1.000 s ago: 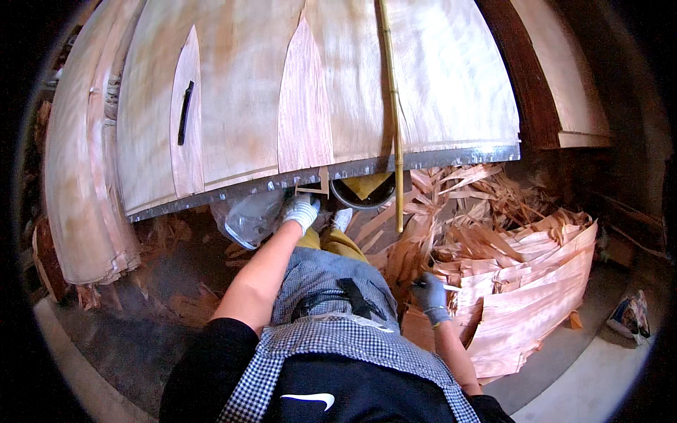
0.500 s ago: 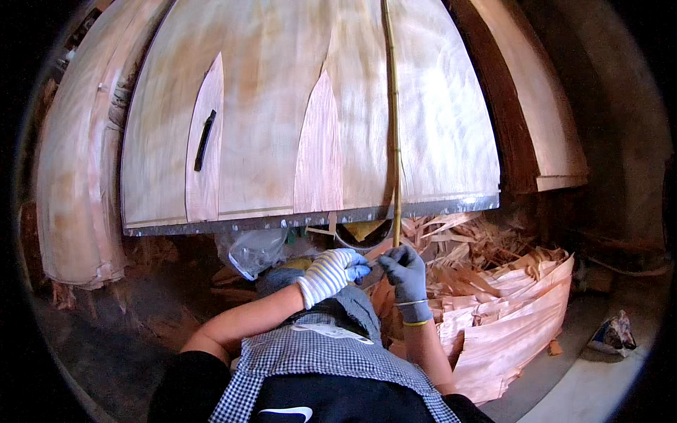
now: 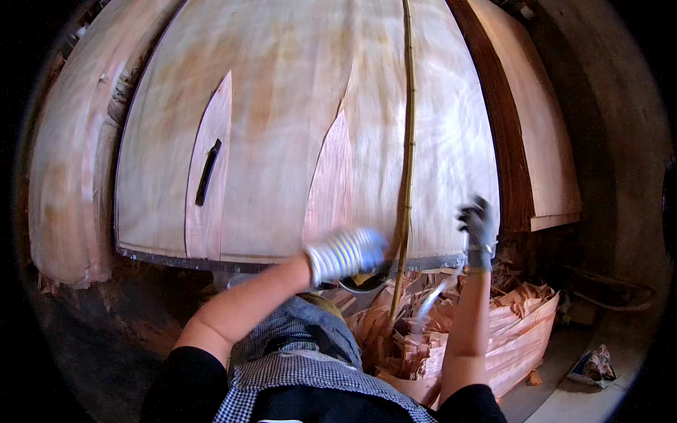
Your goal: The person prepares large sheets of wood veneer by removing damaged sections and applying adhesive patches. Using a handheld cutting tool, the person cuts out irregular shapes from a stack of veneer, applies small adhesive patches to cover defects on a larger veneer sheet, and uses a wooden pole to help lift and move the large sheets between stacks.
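Observation:
My left hand (image 3: 347, 255), in a striped white and blue glove, is smeared by motion over the near edge of a broad pale wood veneer sheet (image 3: 282, 162). My right hand (image 3: 477, 229), in a grey glove, is raised at the sheet's right front corner; its fingers are blurred too. Below the right wrist trails a pale, blurred strip (image 3: 434, 299); whether the hand holds it I cannot tell. Between my hands a long bamboo pole (image 3: 409, 141) lies lengthwise over the sheet, its near end reaching down past the edge. Neither hand touches the pole.
Two pinkish pointed veneer pieces (image 3: 329, 183) lie on the sheet, the left one bearing a black strip (image 3: 209, 173). Veneer stacks flank both sides, left (image 3: 63, 190) and right (image 3: 543, 155). Torn veneer scraps (image 3: 508, 331) heap below at right. A crumpled bag (image 3: 594, 365) sits on the floor.
My right hand has left the bamboo pole's near end and moved up and right. My left hand has moved slightly forward, away from the right. The sheet sits lower in the view.

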`<act>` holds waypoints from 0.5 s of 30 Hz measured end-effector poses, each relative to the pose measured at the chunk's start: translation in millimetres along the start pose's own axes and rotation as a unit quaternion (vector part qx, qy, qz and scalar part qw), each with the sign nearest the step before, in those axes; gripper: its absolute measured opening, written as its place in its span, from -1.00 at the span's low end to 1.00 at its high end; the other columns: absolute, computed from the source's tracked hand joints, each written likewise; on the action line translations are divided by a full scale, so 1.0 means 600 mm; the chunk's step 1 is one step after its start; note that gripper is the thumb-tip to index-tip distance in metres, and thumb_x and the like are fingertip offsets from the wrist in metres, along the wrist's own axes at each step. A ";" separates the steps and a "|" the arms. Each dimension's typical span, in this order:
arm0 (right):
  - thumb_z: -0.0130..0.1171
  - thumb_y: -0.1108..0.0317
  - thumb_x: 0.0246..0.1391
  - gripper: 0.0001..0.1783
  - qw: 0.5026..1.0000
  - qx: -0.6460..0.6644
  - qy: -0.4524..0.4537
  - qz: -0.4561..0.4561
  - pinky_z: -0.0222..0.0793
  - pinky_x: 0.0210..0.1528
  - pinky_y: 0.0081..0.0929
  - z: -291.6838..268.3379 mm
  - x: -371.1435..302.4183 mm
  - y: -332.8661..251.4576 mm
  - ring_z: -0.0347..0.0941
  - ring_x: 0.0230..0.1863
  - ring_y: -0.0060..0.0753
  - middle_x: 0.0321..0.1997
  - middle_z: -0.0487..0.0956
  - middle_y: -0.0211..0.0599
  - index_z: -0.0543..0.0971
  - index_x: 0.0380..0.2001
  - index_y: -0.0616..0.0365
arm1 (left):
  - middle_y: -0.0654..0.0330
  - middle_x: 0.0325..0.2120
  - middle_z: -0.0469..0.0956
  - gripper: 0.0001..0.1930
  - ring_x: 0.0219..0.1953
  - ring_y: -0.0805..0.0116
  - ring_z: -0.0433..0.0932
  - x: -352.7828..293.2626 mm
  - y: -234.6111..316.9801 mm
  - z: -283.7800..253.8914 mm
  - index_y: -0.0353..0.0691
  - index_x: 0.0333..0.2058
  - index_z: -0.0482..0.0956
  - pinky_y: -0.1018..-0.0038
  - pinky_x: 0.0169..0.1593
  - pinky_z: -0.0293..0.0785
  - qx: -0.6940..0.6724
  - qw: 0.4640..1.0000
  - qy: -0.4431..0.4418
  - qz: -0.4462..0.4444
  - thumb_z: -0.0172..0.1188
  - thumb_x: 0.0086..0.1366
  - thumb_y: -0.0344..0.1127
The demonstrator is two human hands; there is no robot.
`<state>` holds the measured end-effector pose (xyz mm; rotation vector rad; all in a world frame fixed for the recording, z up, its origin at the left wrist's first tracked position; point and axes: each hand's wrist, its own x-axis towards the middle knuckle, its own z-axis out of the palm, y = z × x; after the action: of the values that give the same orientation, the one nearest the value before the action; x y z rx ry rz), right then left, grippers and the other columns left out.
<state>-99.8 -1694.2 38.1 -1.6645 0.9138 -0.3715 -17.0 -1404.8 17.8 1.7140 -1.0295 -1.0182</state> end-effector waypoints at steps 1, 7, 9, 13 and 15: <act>-0.04 0.44 0.00 -0.78 0.989 -0.029 -0.136 0.050 0.25 -0.68 -0.68 0.045 0.035 -0.005 0.42 -0.57 -0.54 -0.47 0.51 -0.27 0.41 -0.23 0.16 | 0.00 -0.22 0.48 -0.67 -0.21 0.23 0.48 0.022 -0.023 -0.052 -0.26 -0.12 0.41 0.41 -0.10 0.37 0.092 0.987 0.133 -0.008 0.00 0.16 -0.25; 0.09 0.30 -0.06 -0.80 0.927 -0.222 -0.300 0.038 0.29 -0.65 -0.55 0.384 0.132 -0.086 0.46 -0.62 -0.50 -0.58 0.54 -0.27 0.52 -0.50 0.25 | -0.01 -0.08 0.35 -0.54 -0.05 0.09 0.35 0.111 -0.159 -0.233 -0.24 -0.05 0.33 0.30 0.02 0.25 0.215 0.838 0.488 -0.118 0.10 0.01 -0.35; 0.14 0.22 -0.13 -0.74 0.920 -0.252 -0.300 0.028 0.34 -0.56 -0.49 0.436 0.171 -0.077 0.50 -0.55 -0.38 -0.53 0.55 -0.17 0.55 -0.52 0.24 | 0.03 0.01 0.28 -0.53 0.05 0.11 0.25 0.148 -0.149 -0.243 -0.23 -0.03 0.32 0.26 0.11 0.12 0.325 0.811 0.480 -0.086 0.09 0.02 -0.33; 0.21 -0.04 -0.32 -0.52 0.862 -0.457 -0.195 -0.096 0.37 -0.28 -0.32 0.454 0.201 -0.050 0.47 -0.32 -0.03 -0.43 0.53 0.03 0.58 -0.54 0.22 | 0.08 0.05 0.24 -0.56 0.12 0.18 0.16 0.176 -0.201 -0.246 -0.24 -0.05 0.34 0.23 0.21 -0.10 0.464 0.819 0.338 -0.026 0.00 0.07 -0.21; 0.20 -0.05 -0.33 -0.51 0.830 -0.508 -0.216 -0.079 0.35 -0.23 -0.29 0.432 0.183 -0.062 0.46 -0.29 0.00 -0.38 0.52 0.05 0.58 -0.49 0.21 | 0.07 0.01 0.30 -0.60 0.12 0.19 0.17 0.166 -0.214 -0.247 -0.25 -0.09 0.39 0.25 0.20 -0.08 0.437 0.824 0.359 -0.036 -0.03 0.09 -0.21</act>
<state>157.5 -1595.6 -30.6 -2.6551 0.6323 0.4920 179.6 -1422.0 -80.0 2.5807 -0.9517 0.2121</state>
